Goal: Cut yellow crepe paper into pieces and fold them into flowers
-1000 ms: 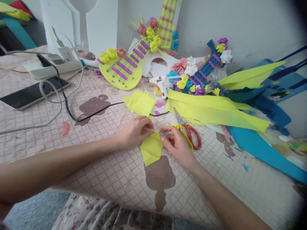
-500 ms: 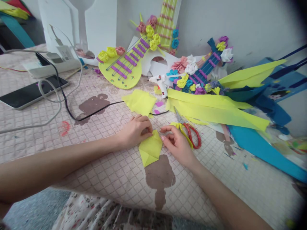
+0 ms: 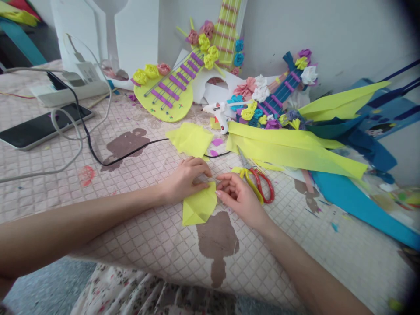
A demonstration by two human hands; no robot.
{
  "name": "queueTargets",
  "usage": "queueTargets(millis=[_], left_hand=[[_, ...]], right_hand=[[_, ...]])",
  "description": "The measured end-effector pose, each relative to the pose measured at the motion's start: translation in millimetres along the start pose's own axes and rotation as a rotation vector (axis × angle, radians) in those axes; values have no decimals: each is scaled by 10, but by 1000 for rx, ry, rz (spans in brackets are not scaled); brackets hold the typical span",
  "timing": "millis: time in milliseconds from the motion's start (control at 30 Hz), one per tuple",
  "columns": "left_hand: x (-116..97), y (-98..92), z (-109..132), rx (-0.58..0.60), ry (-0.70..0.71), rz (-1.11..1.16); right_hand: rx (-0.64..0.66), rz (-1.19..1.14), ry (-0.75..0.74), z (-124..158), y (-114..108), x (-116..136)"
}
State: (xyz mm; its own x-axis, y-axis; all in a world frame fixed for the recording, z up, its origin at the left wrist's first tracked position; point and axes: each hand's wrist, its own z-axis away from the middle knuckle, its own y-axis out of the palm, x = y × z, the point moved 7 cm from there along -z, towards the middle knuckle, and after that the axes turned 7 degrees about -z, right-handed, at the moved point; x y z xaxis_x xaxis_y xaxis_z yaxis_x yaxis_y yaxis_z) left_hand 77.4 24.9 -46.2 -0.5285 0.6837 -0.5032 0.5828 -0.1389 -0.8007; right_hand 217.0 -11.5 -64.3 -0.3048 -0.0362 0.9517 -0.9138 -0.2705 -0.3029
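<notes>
A folded piece of yellow crepe paper (image 3: pixel 198 205) lies between my hands on the quilted table cover, with creased flaps at its lower end. My left hand (image 3: pixel 187 180) has its fingers curled over the paper's upper left edge, the thumb pressing on it. At the upper right edge, the curled fingers and thumb of my right hand (image 3: pixel 241 199) pinch the paper's border. Just beyond my left hand rests a stack of yellow paper pieces (image 3: pixel 190 139). Scissors (image 3: pixel 262 186) with red and yellow handles lie right beside my right hand.
A white glue gun (image 3: pixel 221 116) stands behind the stack, its black cable (image 3: pixel 138 151) running left. Long yellow paper strips (image 3: pixel 295 146) and a blue strip (image 3: pixel 364 205) lie at right. Decorated paper guitars (image 3: pixel 170 98) lean at the back. A phone (image 3: pixel 46 127) and power strip (image 3: pixel 72 89) are left.
The yellow paper has turned slightly, its lower tip swinging left. My right hand has shifted a little left along with its edge.
</notes>
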Motion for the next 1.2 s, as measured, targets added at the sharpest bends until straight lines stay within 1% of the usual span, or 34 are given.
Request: queueTargets(millis=[133, 333, 500, 567, 700, 767, 900, 1067, 1200], left_hand=[[-39, 13, -3, 41, 22, 37], [-111, 44, -15, 87, 62, 71], [-123, 36, -17, 89, 55, 93], [-95, 4, -9, 73, 12, 137], [45, -80, 28, 38, -172, 305], [100, -114, 47, 43, -250, 421], [155, -125, 75, 141, -361, 609], [202, -48, 116, 292, -375, 698], [198, 25, 175, 368, -420, 829]], right_hand=[[10, 18, -11, 2, 24, 12], [-62, 126, -32, 11, 58, 75], [-69, 156, -40, 13, 80, 81], [-83, 97, -50, 20, 58, 77], [-189, -162, -95, 55, -58, 90], [-237, -277, -88, 70, -106, 75], [-294, -373, -44, 72, -156, 23], [-331, -446, -32, 55, -209, 16], [-340, -529, -27, 60, -230, 66]])
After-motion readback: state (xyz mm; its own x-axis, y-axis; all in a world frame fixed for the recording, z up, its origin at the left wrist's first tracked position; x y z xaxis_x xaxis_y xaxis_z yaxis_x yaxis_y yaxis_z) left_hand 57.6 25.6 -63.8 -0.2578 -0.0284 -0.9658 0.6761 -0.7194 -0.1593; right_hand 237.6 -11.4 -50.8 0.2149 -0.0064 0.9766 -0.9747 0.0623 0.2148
